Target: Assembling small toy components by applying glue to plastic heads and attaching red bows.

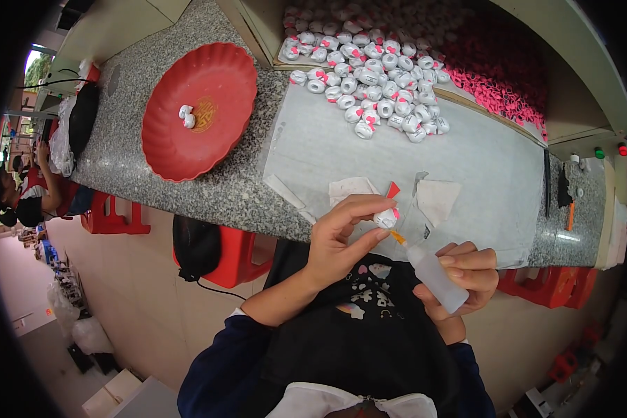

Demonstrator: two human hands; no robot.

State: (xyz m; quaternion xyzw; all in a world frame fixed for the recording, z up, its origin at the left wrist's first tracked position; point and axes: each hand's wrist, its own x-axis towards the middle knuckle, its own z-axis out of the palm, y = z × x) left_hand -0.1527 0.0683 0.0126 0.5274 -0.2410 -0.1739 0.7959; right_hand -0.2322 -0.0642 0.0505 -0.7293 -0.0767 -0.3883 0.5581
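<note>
A white-and-pink head-shaped piece point(384, 219) is pinched in the left hand point(334, 244) near the speckled tabletop point(223, 200)'s front edge. The right hand point(476, 279) grips a translucent squeeze bottle point(436, 277), orange nozzle point(398, 237) at the piece. Similar pieces point(390, 87) lie heaped beyond.

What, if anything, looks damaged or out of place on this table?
The pale sheet seems torn beside the white scrap, just right of the white piece in the left hand: ragged grey patches show there, unlike its mostly even surface elsewhere. I see no clear spill near the bottle in the right hand.
</note>
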